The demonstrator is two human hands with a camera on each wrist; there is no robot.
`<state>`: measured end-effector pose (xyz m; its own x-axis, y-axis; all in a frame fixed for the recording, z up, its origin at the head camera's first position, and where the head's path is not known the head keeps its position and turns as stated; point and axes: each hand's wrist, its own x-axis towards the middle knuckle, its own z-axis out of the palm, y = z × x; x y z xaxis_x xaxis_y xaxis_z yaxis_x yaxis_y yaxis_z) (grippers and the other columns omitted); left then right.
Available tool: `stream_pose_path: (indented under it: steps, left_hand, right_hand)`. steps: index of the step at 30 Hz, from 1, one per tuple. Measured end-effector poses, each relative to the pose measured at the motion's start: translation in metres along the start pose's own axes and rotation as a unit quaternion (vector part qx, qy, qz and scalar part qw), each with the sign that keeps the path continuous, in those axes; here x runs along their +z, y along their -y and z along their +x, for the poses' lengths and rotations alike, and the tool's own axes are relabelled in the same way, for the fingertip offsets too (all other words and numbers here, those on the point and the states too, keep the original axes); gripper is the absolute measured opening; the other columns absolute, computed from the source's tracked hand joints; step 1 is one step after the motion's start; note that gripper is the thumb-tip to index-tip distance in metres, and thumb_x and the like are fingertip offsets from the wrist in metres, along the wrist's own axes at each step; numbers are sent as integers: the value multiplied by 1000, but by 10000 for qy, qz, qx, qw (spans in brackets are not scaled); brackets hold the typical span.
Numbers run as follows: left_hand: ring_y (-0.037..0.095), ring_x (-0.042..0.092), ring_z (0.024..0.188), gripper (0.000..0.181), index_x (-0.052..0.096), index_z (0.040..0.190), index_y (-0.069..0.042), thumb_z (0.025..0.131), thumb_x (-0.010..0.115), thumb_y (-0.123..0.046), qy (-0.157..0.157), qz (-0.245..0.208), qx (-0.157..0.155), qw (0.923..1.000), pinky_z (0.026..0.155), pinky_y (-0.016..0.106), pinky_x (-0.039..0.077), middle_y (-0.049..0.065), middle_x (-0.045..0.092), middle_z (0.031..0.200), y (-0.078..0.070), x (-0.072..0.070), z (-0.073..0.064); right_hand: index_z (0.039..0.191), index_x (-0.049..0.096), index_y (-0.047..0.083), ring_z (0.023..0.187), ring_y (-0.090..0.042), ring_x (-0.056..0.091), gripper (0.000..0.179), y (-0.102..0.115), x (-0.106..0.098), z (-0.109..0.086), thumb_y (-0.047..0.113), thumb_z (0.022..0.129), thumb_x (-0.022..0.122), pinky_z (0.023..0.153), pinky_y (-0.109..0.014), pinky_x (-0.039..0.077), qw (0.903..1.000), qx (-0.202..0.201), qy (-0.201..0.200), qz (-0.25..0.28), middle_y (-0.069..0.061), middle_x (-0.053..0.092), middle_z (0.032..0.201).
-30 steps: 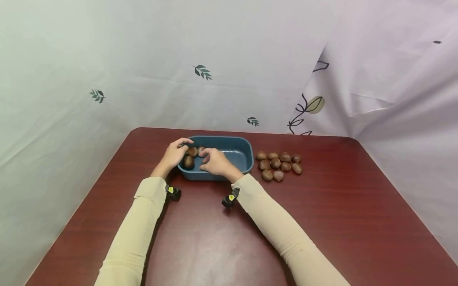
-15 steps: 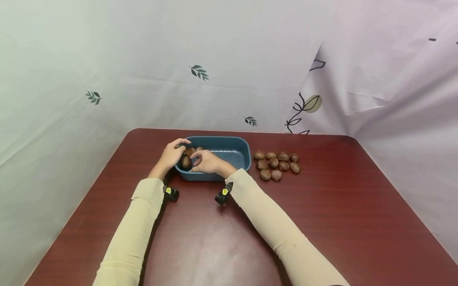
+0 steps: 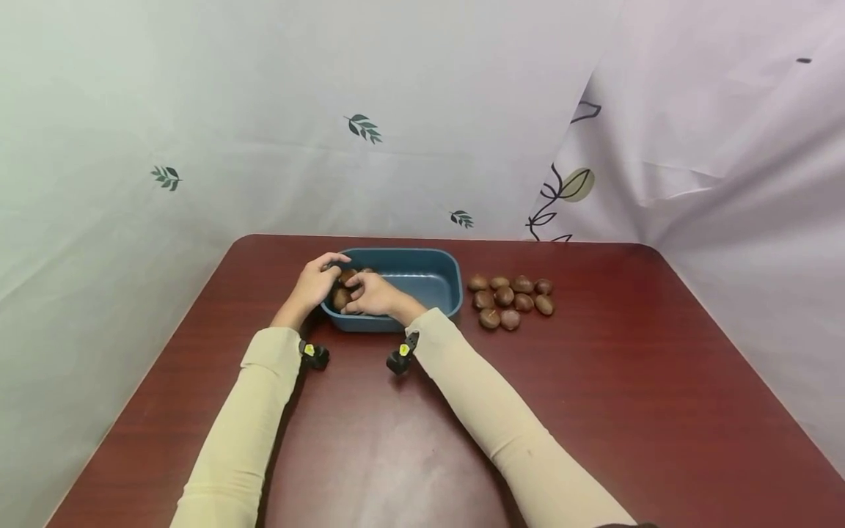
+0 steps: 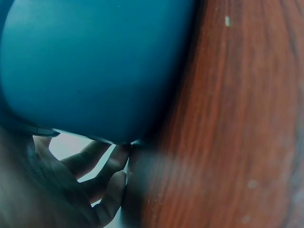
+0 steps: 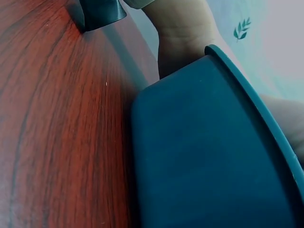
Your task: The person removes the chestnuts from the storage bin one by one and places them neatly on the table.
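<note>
A blue rectangular plastic basin [image 3: 436,293] stands on the table with several brown chestnuts [image 3: 340,299] at its left end. My left hand [image 3: 313,286] holds that end, thumb over the rim and index finger along the far corner. In the left wrist view its other fingers [image 4: 111,190] lie against the outside of the basin wall [image 4: 95,61]. My right hand [image 3: 378,295] reaches over the near rim into the basin, fingertips and thumb bent at the right side of the front chestnut. I cannot tell whether it pinches that chestnut. The right wrist view shows mostly the basin's outer wall [image 5: 204,152].
Several more chestnuts [image 3: 505,296] lie in a loose group on the dark red wooden table [image 3: 594,381], just right of the basin. A white curtain [image 3: 422,103] with leaf prints hangs behind the table. Small black cameras [image 3: 399,359] sit on both wrists.
My right hand has moved left inside the basin, from its middle to the front chestnut at the left end. My left hand stays on the rim, and the loose chestnuts have not moved.
</note>
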<state>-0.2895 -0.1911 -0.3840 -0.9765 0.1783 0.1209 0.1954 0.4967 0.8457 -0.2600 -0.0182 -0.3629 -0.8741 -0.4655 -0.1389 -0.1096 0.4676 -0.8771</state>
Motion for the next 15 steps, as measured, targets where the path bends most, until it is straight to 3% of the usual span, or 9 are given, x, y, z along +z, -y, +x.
stream_pose_path:
  steps: [2,3,7,11,15]
  left_hand:
    - [44,44,122,37,60,131,-11,100,41,-15,22,4,-1,10000,78,44,34,15,43,150,-1,-2,1]
    - [41,39,132,37,60,131,-11,100,41,-14,33,-11,-8,10000,82,45,32,15,43,150,-1,-2,2]
    - [40,28,144,37,60,132,-12,100,40,-15,110,-8,-10,9999,83,46,32,14,40,152,-1,-3,2]
    - [40,26,145,38,59,132,-11,100,40,-15,122,-7,15,9999,81,45,32,14,40,153,0,-3,1]
    - [40,25,145,38,59,133,-11,101,39,-14,131,-22,21,9999,72,42,31,15,39,153,1,-3,0]
  right_hand:
    - [135,55,-1,108,-22,60,52,1,-1,0,8,87,74,77,-26,52,9999,27,100,-112,-14,49,131]
    - [135,55,-1,108,-22,60,51,1,-1,1,8,88,72,77,-26,52,9997,43,161,-153,-14,50,130]
    - [135,55,-3,110,-24,60,45,0,-2,2,6,92,66,79,-24,50,9987,5,438,-280,-18,58,125]
    - [135,53,-6,110,-25,61,42,0,-2,2,3,94,60,80,-24,48,9968,-56,751,-275,-20,63,119]
    - [135,54,-5,87,-15,59,40,-1,-3,0,5,97,58,73,-22,44,9950,-117,941,-325,-13,64,105]
